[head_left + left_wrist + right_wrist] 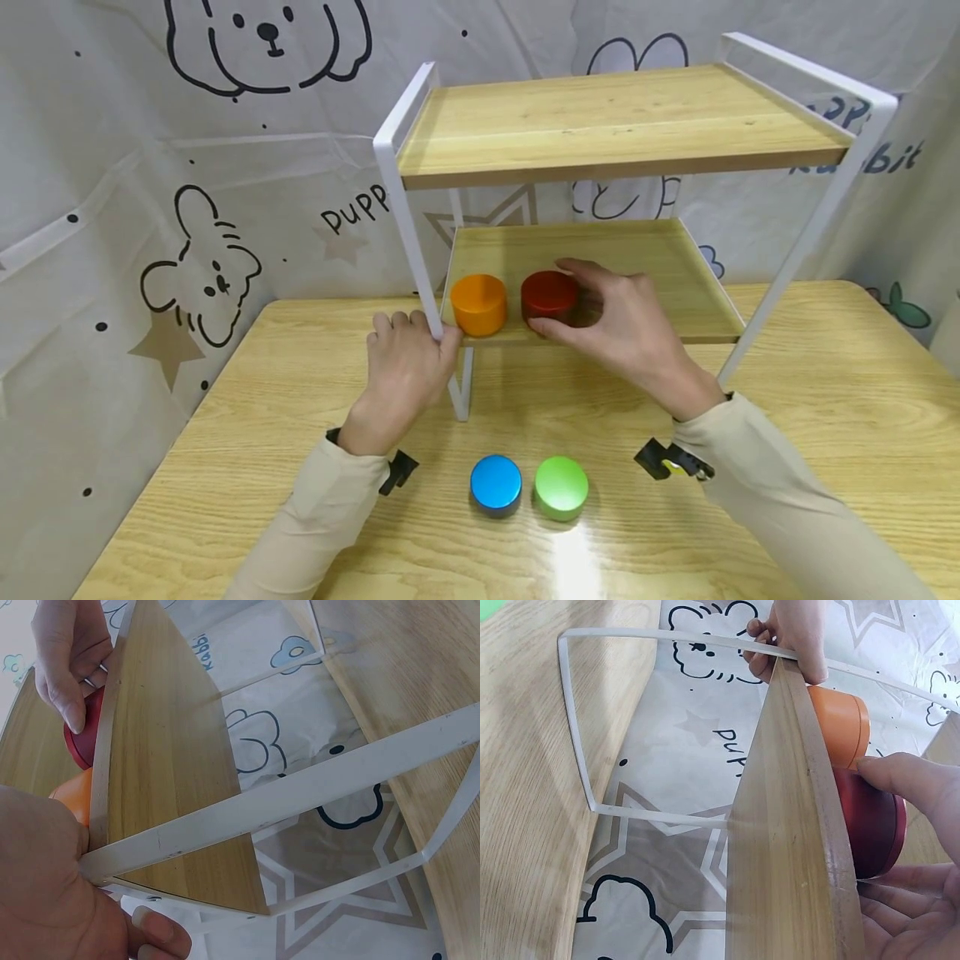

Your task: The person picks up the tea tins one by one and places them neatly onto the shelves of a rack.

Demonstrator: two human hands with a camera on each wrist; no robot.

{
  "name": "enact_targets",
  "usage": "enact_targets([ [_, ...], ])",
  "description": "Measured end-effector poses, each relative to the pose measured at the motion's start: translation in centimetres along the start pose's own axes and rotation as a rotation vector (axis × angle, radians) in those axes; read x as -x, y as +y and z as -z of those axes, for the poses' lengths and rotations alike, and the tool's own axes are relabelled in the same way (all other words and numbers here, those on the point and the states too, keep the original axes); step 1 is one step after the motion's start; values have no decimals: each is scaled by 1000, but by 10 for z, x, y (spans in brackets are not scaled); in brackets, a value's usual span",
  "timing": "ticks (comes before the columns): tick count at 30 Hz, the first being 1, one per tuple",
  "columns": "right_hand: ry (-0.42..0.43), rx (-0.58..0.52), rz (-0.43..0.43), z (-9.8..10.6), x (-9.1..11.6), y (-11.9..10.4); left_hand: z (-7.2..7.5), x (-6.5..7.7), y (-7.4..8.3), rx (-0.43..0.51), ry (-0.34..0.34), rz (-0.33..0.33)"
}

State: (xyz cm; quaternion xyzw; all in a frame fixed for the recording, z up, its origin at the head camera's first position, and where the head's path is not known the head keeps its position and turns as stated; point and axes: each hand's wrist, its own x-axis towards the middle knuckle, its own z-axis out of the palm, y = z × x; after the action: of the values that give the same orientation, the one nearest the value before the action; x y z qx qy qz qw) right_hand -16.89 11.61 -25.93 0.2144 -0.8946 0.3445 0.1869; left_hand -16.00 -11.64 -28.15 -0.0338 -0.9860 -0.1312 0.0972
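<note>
On the lower board of a two-tier shelf rack [600,258] sits a red round tin [546,297], with my right hand [633,321] gripping it between thumb and fingers. The right wrist view shows the thumb on one side of the red tin [870,825] and the other fingers beneath the opposite side. An orange round tin [478,305] stands to its left on the same board. My left hand [405,367] holds the rack's left front post at the corner of the lower board, thumb close to the orange tin.
A blue round tin [496,483] and a green round tin [561,487] stand side by side on the wooden table [300,400], in front of the rack. The upper board [615,125] overhangs the lower one. A printed cloth [300,167] hangs behind.
</note>
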Motion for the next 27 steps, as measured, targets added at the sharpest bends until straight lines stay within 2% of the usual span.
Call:
enact_targets([
  [8, -3, -40, -8, 3, 2, 0, -1, 0, -1, -8, 16, -7],
  [14, -12, -126, -31, 9, 9, -1, -1, 1, -3, -15, 19, -10],
  [27, 77, -140, -1, 28, 37, 3, -1, 1, -1, -9, 19, -14],
])
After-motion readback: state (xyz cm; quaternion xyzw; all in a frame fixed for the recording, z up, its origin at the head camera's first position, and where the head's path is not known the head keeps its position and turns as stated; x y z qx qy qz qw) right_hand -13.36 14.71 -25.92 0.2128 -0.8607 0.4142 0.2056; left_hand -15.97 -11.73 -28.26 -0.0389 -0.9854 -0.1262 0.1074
